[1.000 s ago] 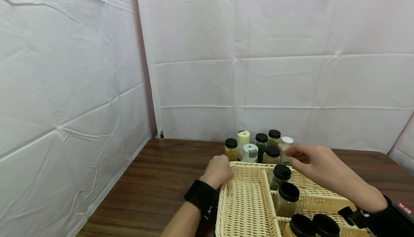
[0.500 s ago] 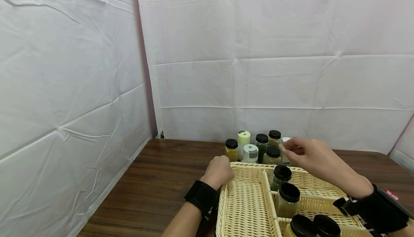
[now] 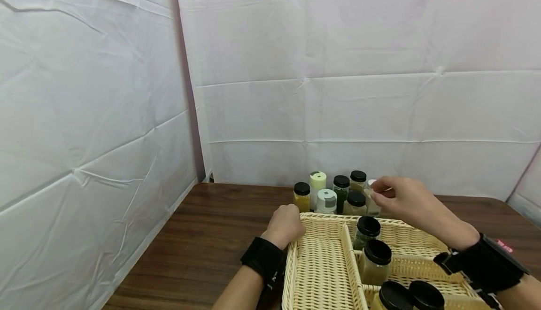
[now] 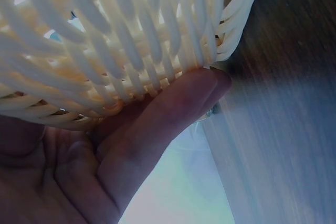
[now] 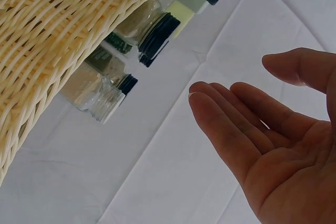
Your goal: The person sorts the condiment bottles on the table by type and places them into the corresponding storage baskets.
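A person's left hand (image 3: 284, 225) gripped the near-left corner of a cream wicker basket (image 3: 321, 263) on a dark wooden table (image 3: 203, 239), fingers (image 4: 173, 111) curled against the weave. The right hand (image 3: 405, 199) hovered at a white-capped jar (image 3: 370, 196) on the right of a jar cluster just beyond the basket's far rim, fingers (image 5: 231, 129) straight and apart, holding nothing. Black-lidded jars (image 3: 374, 253) stood in the basket's right compartments.

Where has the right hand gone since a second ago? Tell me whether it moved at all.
Yes. The right hand moved away from the wicker basket toward the white-lidded jar in the back cluster, its fingertips now at that jar.
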Demonstrator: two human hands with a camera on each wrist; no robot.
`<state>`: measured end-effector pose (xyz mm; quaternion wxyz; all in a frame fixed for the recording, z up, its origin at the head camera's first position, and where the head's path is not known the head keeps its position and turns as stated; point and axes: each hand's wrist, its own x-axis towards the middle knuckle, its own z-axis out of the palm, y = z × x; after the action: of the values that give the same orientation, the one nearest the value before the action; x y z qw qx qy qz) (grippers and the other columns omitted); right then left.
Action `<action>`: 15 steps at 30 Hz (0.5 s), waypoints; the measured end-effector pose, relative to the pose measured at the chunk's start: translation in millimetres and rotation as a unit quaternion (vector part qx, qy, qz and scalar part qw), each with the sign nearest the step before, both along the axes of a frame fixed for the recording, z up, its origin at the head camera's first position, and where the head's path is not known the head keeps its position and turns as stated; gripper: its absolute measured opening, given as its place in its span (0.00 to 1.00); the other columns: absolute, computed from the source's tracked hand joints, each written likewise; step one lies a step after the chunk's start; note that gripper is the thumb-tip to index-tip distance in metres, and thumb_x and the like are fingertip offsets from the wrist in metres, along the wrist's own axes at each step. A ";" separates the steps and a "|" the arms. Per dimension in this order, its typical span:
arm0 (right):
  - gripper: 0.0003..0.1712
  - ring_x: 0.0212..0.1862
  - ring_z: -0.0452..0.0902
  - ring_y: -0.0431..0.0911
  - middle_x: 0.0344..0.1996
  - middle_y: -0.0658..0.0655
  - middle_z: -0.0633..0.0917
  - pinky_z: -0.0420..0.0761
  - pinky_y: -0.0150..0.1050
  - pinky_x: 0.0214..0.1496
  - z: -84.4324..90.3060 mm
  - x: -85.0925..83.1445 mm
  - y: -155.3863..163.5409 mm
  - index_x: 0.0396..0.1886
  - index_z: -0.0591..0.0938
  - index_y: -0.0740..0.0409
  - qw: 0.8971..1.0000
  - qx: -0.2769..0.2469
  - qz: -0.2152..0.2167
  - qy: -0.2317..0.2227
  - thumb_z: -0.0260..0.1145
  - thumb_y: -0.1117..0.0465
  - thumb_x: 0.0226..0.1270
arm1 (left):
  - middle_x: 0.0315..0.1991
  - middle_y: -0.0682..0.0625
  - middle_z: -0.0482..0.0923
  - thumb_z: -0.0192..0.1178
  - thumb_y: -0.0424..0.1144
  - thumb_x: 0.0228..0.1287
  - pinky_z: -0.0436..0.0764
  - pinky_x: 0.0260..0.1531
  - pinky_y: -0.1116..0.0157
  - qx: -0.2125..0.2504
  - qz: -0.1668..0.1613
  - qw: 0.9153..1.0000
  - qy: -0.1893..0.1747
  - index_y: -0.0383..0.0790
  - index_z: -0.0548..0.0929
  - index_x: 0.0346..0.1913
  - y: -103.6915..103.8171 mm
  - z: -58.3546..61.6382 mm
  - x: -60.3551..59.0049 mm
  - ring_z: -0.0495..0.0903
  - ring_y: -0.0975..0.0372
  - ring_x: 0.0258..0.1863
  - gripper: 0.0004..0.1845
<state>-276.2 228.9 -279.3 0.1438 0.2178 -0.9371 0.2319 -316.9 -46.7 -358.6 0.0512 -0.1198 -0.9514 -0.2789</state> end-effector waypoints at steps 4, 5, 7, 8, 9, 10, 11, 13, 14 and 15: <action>0.14 0.50 0.86 0.60 0.50 0.64 0.87 0.85 0.50 0.50 -0.1 -3.4 -0.6 0.58 0.84 0.67 1.000 0.007 -0.001 0.009 0.65 0.62 0.80 | 0.18 0.52 0.60 0.64 0.23 0.64 0.68 0.21 0.66 0.002 0.000 1.000 -0.002 0.41 0.71 0.15 -0.4 0.8 0.5 0.66 0.61 0.17 0.22; 0.15 0.50 0.86 0.60 0.50 0.64 0.87 0.84 0.51 0.50 0.0 -4.5 -0.7 0.58 0.84 0.67 1.000 0.009 -0.003 0.012 0.65 0.63 0.80 | 0.18 0.52 0.60 0.64 0.23 0.64 0.68 0.21 0.66 0.003 0.000 1.000 -0.001 0.41 0.71 0.15 -0.5 1.3 0.9 0.66 0.61 0.17 0.22; 0.15 0.50 0.85 0.60 0.49 0.65 0.87 0.84 0.52 0.50 0.4 -6.9 -1.2 0.57 0.84 0.68 1.000 0.013 -0.004 0.018 0.65 0.63 0.80 | 0.18 0.52 0.60 0.64 0.23 0.64 0.67 0.21 0.66 0.003 0.002 1.000 -0.001 0.41 0.70 0.15 -0.6 2.3 1.6 0.65 0.61 0.17 0.22; 0.15 0.50 0.85 0.60 0.50 0.65 0.87 0.84 0.52 0.50 0.7 -8.0 -1.7 0.58 0.84 0.68 1.000 0.014 -0.006 0.021 0.64 0.63 0.80 | 0.18 0.52 0.59 0.64 0.23 0.64 0.67 0.21 0.66 0.002 0.002 1.000 -0.002 0.41 0.70 0.15 -0.6 2.6 1.7 0.65 0.61 0.17 0.22; 0.15 0.50 0.85 0.61 0.49 0.66 0.87 0.84 0.53 0.50 0.7 -9.4 -1.5 0.57 0.83 0.69 1.000 0.015 -0.006 0.022 0.64 0.63 0.80 | 0.18 0.52 0.59 0.64 0.23 0.65 0.67 0.20 0.66 0.003 0.002 1.000 -0.003 0.41 0.70 0.15 -0.6 2.8 1.8 0.65 0.61 0.17 0.22; 0.15 0.50 0.85 0.61 0.50 0.67 0.86 0.83 0.53 0.50 0.7 -10.6 -1.4 0.57 0.83 0.70 1.000 0.016 -0.008 0.022 0.64 0.63 0.80 | 0.18 0.52 0.59 0.64 0.23 0.65 0.67 0.20 0.66 0.003 0.002 1.000 -0.003 0.41 0.70 0.15 -0.6 3.2 2.0 0.65 0.61 0.17 0.22; 0.16 0.51 0.84 0.62 0.50 0.67 0.86 0.83 0.54 0.51 0.8 -11.6 -1.2 0.58 0.82 0.71 1.000 0.018 -0.010 0.020 0.64 0.63 0.81 | 0.18 0.52 0.59 0.64 0.23 0.64 0.67 0.21 0.66 0.003 0.002 1.000 -0.003 0.41 0.70 0.16 -0.6 3.3 2.2 0.65 0.61 0.17 0.22; 0.16 0.51 0.84 0.63 0.50 0.69 0.85 0.83 0.55 0.52 0.6 -13.9 -0.3 0.58 0.82 0.72 1.000 0.019 -0.010 0.018 0.63 0.64 0.81 | 0.18 0.52 0.62 0.64 0.23 0.64 0.68 0.21 0.66 0.002 0.001 1.000 -0.004 0.40 0.72 0.16 -0.5 3.6 2.6 0.67 0.60 0.18 0.21; 0.16 0.52 0.83 0.64 0.50 0.70 0.85 0.82 0.55 0.52 0.6 -14.9 0.3 0.58 0.81 0.73 1.000 0.020 -0.011 0.017 0.63 0.64 0.81 | 0.18 0.51 0.63 0.64 0.23 0.64 0.69 0.21 0.66 0.002 0.001 1.000 -0.004 0.40 0.73 0.17 -0.5 3.8 2.9 0.67 0.60 0.18 0.20; 0.17 0.52 0.83 0.65 0.51 0.70 0.85 0.82 0.56 0.52 0.5 -15.9 1.0 0.58 0.81 0.74 1.000 0.021 -0.010 0.017 0.63 0.64 0.81 | 0.18 0.51 0.65 0.64 0.23 0.64 0.70 0.22 0.66 0.001 0.001 1.000 -0.004 0.39 0.75 0.17 -0.6 3.8 3.3 0.68 0.60 0.18 0.19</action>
<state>-292.1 229.9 -278.8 0.1578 0.2149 -0.9413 0.2072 -313.7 -47.3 -354.7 0.0477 -0.1181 -0.9514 -0.2803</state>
